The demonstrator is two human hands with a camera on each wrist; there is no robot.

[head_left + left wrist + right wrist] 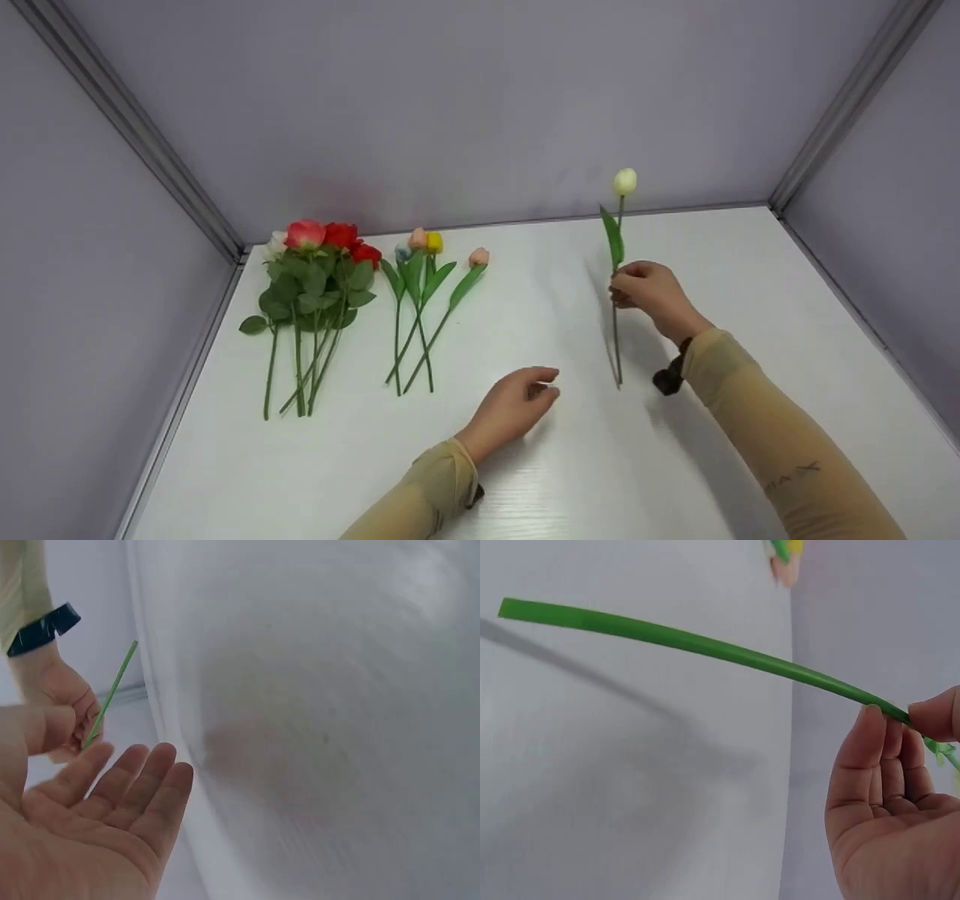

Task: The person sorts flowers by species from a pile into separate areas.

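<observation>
Pinched by its stem in my right hand (654, 298) is a white tulip (625, 182), its bloom pointing to the back wall and one green leaf above the fingers. The right wrist view shows the thumb and fingertips on the green stem (705, 646), whose cut end sticks out over the table. My left hand (510, 409) hovers over the table's middle, fingers relaxed and slightly bent, holding nothing. In the left wrist view its palm (90, 847) faces up with the fingers spread out.
A bunch of red, pink and white roses (307, 281) lies at the table's left. Beside it are several tulips (420, 285), pink, yellow and blue, one pink tulip (478, 257) slightly apart. Grey panels (480, 112) enclose the white table (525, 480) at back and sides.
</observation>
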